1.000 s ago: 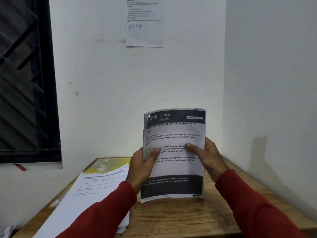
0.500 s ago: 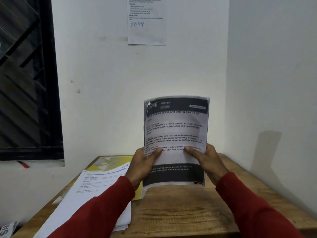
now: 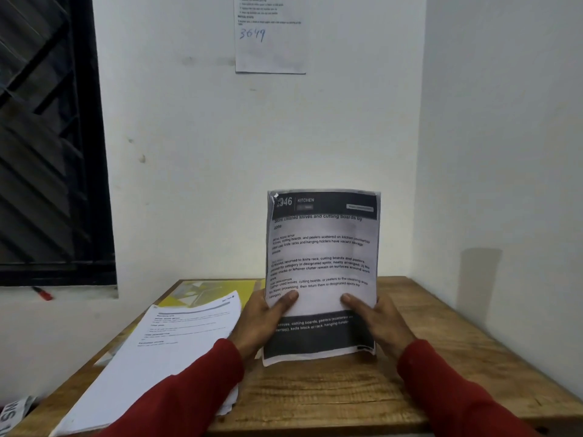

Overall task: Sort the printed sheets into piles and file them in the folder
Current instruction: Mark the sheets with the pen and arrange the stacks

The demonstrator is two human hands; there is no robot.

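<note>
The printed sheets at centre are white with black text and dark charcoal bands across top and bottom. At lower left, the pile is white with grey lines, over a yellow folder. The table is brown, grained wood. Both sleeves are deep red.

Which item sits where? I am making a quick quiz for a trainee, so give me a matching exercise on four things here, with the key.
Things:
1. stapled printed sheets with dark header band
2. yellow paper folder
3. white paper pile
4. white notice with blue handwritten number

Places:
A. on the wall
B. held upright by both hands
C. flat on the wooden table's left side
D. under the pile's far end

Pairs: 1-B, 2-D, 3-C, 4-A
</note>
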